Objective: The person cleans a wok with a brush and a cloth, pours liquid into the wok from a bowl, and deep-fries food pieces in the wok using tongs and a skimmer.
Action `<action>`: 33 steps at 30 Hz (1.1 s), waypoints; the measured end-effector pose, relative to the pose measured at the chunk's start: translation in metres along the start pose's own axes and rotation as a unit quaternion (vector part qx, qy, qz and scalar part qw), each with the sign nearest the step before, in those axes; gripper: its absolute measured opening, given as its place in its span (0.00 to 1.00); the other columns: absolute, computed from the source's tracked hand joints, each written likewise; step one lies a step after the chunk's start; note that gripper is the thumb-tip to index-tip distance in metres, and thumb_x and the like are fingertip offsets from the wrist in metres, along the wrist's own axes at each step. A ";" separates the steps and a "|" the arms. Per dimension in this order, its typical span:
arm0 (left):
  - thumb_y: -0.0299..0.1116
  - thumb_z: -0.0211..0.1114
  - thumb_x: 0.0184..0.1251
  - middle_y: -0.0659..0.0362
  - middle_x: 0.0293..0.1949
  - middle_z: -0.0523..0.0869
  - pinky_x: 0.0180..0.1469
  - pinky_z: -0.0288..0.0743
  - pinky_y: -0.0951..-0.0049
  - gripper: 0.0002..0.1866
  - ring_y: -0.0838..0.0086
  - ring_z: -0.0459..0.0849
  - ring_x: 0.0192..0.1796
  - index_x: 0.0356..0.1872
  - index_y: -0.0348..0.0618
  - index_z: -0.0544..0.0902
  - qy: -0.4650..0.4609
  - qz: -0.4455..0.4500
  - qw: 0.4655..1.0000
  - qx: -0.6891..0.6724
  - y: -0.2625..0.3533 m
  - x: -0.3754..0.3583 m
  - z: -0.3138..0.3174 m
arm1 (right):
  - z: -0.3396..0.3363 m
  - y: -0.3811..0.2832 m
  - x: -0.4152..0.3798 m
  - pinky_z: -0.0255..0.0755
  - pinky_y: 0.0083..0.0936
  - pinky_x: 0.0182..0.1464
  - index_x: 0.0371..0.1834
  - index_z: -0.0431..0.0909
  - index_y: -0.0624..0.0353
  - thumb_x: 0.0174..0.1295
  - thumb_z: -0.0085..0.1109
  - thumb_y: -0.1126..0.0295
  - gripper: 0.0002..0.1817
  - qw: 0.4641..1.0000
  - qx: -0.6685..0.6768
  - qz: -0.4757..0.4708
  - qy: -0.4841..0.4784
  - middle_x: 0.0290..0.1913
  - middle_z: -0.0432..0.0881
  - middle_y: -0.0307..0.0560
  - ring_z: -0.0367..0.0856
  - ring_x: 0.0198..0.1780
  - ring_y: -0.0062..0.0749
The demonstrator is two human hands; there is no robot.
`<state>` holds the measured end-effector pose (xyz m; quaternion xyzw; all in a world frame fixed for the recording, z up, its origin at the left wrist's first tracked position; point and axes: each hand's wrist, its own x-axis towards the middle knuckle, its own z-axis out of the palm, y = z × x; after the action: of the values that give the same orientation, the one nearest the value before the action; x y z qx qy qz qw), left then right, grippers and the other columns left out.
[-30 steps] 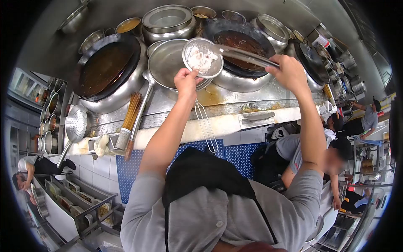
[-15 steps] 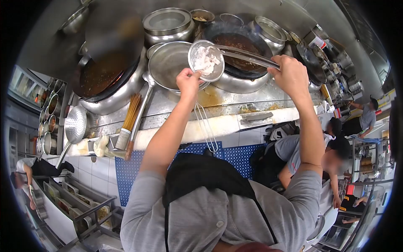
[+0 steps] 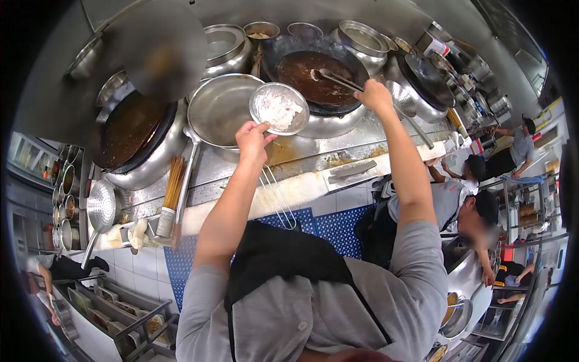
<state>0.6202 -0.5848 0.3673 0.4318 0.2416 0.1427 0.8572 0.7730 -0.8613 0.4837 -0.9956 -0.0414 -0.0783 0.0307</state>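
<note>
My left hand (image 3: 252, 143) grips the lower left edge of a small metal bowl (image 3: 303, 119), tilted toward me. White, flour-coated pieces (image 3: 277, 110) lie in it. The bowl overlaps the right rim of a wide metal pan (image 3: 211, 111). My right hand (image 3: 375, 96) is closed on metal tongs (image 3: 344, 81) that reach left into a black wok (image 3: 283, 51) of dark brown oil (image 3: 301, 65). At the tips of the tongs, one pale piece (image 3: 315, 75) shows at the oil's surface.
A second wok of oil (image 3: 129, 130) stands left. A perforated ladle (image 3: 101, 208), bundled sticks in a can (image 3: 166, 220) and a wire handle (image 3: 280, 205) lie along the front edge. A lidded pot (image 3: 363, 39) stands behind. A co-worker (image 3: 446, 202) bends close on my right.
My right hand has swung the tongs from the bowl over to the wok, their tips now at the oil. The bowl has shifted slightly left and down in view with my left hand.
</note>
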 end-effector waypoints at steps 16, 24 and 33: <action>0.16 0.64 0.62 0.53 0.38 0.83 0.39 0.89 0.65 0.10 0.65 0.86 0.38 0.28 0.40 0.72 0.016 0.049 0.994 -0.095 0.010 0.000 -0.003 | -0.009 0.011 -0.002 0.74 0.45 0.58 0.50 0.80 0.68 0.63 0.64 0.50 0.28 0.997 0.070 0.014 -0.022 0.54 0.82 0.67 0.80 0.57 0.60; 0.17 0.65 0.62 0.56 0.32 0.83 0.35 0.88 0.68 0.13 0.70 0.84 0.33 0.23 0.41 0.72 0.015 0.071 0.996 -0.058 0.018 -0.008 -0.023 | -0.092 -0.034 -0.103 0.76 0.44 0.51 0.45 0.86 0.58 0.58 0.68 0.57 0.19 0.990 0.059 -0.121 0.049 0.41 0.86 0.61 0.85 0.47 0.56; 0.20 0.67 0.61 0.57 0.30 0.83 0.33 0.85 0.74 0.13 0.75 0.83 0.30 0.22 0.41 0.72 -0.020 0.210 0.978 0.013 0.013 -0.012 -0.016 | -0.118 -0.078 -0.147 0.80 0.42 0.41 0.34 0.83 0.60 0.56 0.68 0.65 0.10 0.954 -0.124 -0.254 0.104 0.37 0.85 0.53 0.86 0.39 0.50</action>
<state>0.6006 -0.5718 0.3734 0.4865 0.1306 0.3076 0.8073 0.6029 -0.8028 0.5811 -0.9346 -0.2791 -0.1916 -0.1094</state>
